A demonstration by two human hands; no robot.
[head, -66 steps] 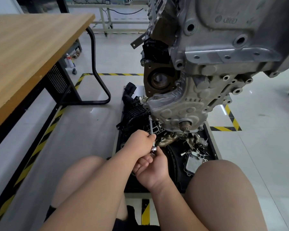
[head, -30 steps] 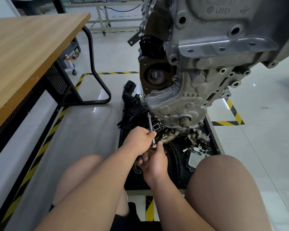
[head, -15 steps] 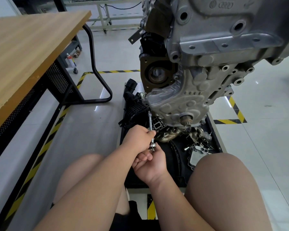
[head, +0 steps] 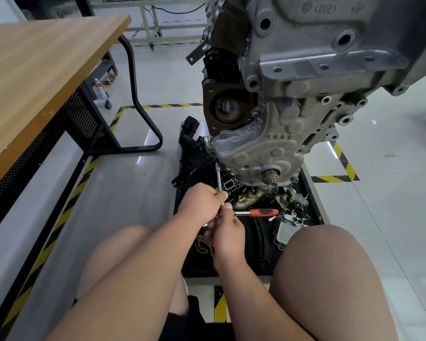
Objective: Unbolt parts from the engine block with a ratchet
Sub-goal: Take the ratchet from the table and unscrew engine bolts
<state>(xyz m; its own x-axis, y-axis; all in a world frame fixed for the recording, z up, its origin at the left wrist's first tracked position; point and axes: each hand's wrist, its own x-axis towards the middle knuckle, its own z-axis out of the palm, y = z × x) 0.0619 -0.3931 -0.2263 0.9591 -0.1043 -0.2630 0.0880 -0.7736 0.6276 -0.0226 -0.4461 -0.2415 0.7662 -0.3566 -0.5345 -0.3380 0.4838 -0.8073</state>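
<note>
The ratchet lies crosswise just in front of both hands, its red grip pointing away to the right and its chrome head tucked against the right hand's thumb. From that head a slim extension bar rises steeply, away from the hands, to a bolt point at the lower left corner of the engine block, which hangs above and beyond them. The left hand is curled around the lower part of the bar, knuckles up. The right hand sits directly below and touching it, fingers folded at the ratchet's head, though the exact hold seems to be partly hidden by the left wrist. Under the hands is a black tray of removed parts: a loop of chain beneath the right wrist, a brownish manifold just beyond the fingertips, a grey housing to the right of the hands, and a black ribbed plastic part beyond the left hand. Bare knees flank the forearms. Far to the left of the hands stands a wooden tabletop on a black frame, with yellow-and-black tape on the floor beside it.
</note>
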